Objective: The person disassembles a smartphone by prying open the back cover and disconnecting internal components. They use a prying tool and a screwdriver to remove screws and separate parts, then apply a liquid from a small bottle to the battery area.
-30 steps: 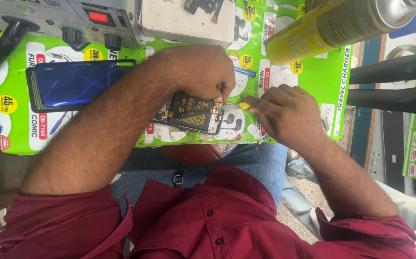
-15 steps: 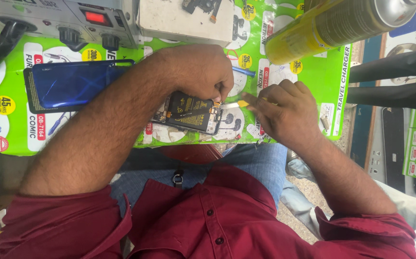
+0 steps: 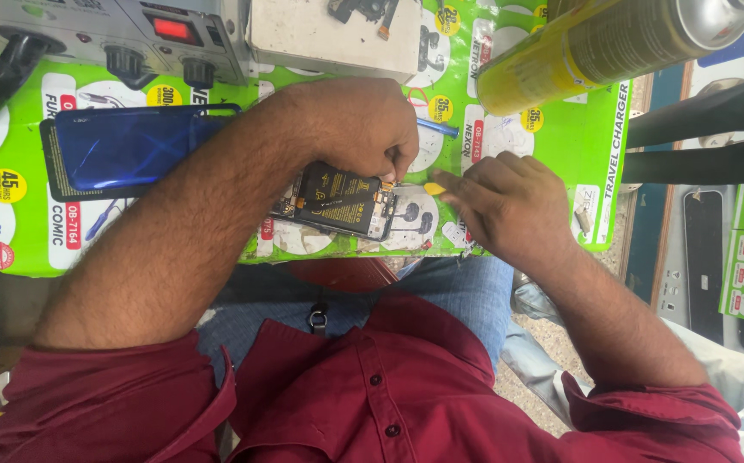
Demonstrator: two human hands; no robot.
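Observation:
An opened phone (image 3: pixel 342 201) with its dark battery and circuit board exposed lies on a green printed sheet (image 3: pixel 552 141). My left hand (image 3: pixel 363 129) rests over the phone's far edge, its fingertips pinched on the board at the right end. My right hand (image 3: pixel 509 206) grips a small yellow-handled tool (image 3: pixel 432 188), whose tip touches the same end of the phone beside my left fingertips. The phone's blue back cover (image 3: pixel 132 150) lies to the left, partly under my left forearm.
A grey power supply box (image 3: pixel 132 34) with a red switch and knobs stands at the back left. Beside it is a white block (image 3: pixel 333 34) carrying small parts. A yellow spray can (image 3: pixel 595 47) lies at the back right. A blue-handled tool (image 3: pixel 436 129) lies near my left hand.
Both hands stay at the phone's right end. My right hand has shifted only slightly, with the tool tip still at the board.

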